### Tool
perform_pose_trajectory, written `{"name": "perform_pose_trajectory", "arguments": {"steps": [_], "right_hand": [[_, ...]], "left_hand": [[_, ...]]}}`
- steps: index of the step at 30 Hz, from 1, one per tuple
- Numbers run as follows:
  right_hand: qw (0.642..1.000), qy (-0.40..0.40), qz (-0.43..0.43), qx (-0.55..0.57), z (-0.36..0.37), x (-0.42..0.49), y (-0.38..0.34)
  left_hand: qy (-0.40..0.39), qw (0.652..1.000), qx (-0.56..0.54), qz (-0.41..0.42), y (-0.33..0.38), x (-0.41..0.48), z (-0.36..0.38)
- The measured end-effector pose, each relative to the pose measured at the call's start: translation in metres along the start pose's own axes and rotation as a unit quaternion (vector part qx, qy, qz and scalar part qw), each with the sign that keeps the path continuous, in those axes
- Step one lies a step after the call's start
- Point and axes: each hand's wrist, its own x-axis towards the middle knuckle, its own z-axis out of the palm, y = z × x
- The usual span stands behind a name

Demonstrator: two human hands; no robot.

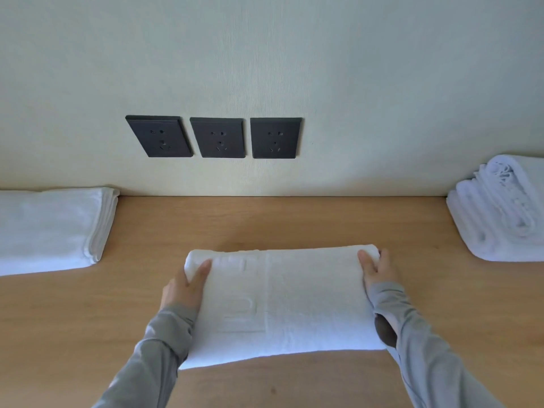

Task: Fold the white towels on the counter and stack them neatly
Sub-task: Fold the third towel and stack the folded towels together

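and here we are at the light wooden counter [294,219], with a white terry towel [288,304] lying folded at the centre, close to the front, its far edge a rounded fold. the left hand [184,285] holds the towel's left end near the far corner: the thumb lies on top, and the other fingers are tucked out of sight under the cloth. the right hand [379,270] grips the right end at the far corner, fingers pressed on top and the rest of the hand wrapped round the side edge. both arms wear grey sleeves [153,357]. off to the left, against the pale wall [382,83], a flat folded white towel [50,228] rests on the counter, well apart from the centre one. on the far right sits a pile of folded white towels [500,210], looser, with its rolled edges facing in. three black wall sockets [217,138] sit in a row on the wall above the counter.
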Motion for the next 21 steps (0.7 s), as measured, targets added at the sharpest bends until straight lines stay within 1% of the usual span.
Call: {"name": "perform_pose_trajectory", "arguments": {"steps": [4, 7, 10, 12, 15, 16, 18, 21], "right_hand": [[0.999, 0.008, 0.027, -0.021, 0.007, 0.008, -0.004], [0.996, -0.008, 0.029, -0.079, 0.01, 0.014, -0.016], [0.989, -0.005, 0.004, -0.149, 0.009, 0.012, -0.023], [0.987, 0.014, -0.023, -0.16, 0.006, 0.007, -0.024], [0.984, 0.033, -0.05, -0.165, 0.006, 0.003, -0.025], [0.983, 0.028, -0.05, -0.173, 0.007, 0.002, -0.027], [0.981, 0.012, -0.042, -0.191, 0.011, 0.003, -0.029], [0.979, 0.006, -0.028, -0.203, 0.015, 0.006, -0.028]], "left_hand": [[0.027, 1.0, -0.003, 0.0, -0.004, 0.007, 0.006], [0.007, 0.999, -0.042, 0.004, -0.015, 0.006, 0.003], [-0.027, 0.986, -0.166, -0.01, -0.022, 0.002, -0.001], [-0.039, 0.967, -0.249, -0.018, -0.023, -0.004, -0.002], [-0.055, 0.941, -0.334, -0.032, -0.03, -0.011, -0.003], [-0.057, 0.938, -0.339, -0.033, -0.031, -0.013, -0.004], [-0.05, 0.95, -0.307, -0.027, -0.03, -0.014, -0.005], [-0.006, 0.981, -0.193, -0.02, -0.022, -0.01, -0.006]]}}
